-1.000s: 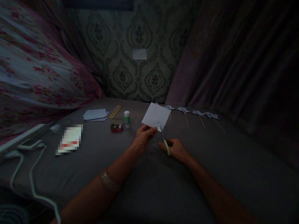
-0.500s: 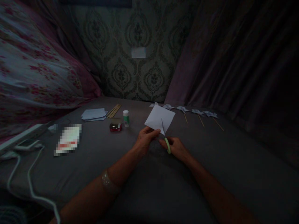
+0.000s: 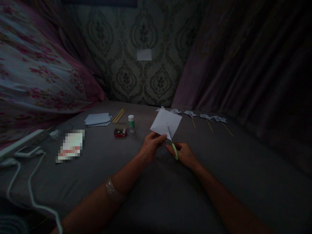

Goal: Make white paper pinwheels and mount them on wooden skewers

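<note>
My left hand pinches the near left edge of a white square sheet of paper, held up with one corner toward me. Closed around the green handle of a pair of scissors is my right hand. The scissor blades lie along the paper from its near corner toward the middle. Whether the blades are fully closed is hard to see in the dim light. Beyond the sheet, several folded paper pinwheels lie in a row, some on thin wooden sticks.
Left of my hands stand a glue stick and a small open red box. Behind them lie wooden sticks and a stack of white paper. A power strip with white cables runs along the left edge.
The paper and both hands stay nearly in place, with a very slight shift to the left. The scissors remain at the same corner of the sheet.
</note>
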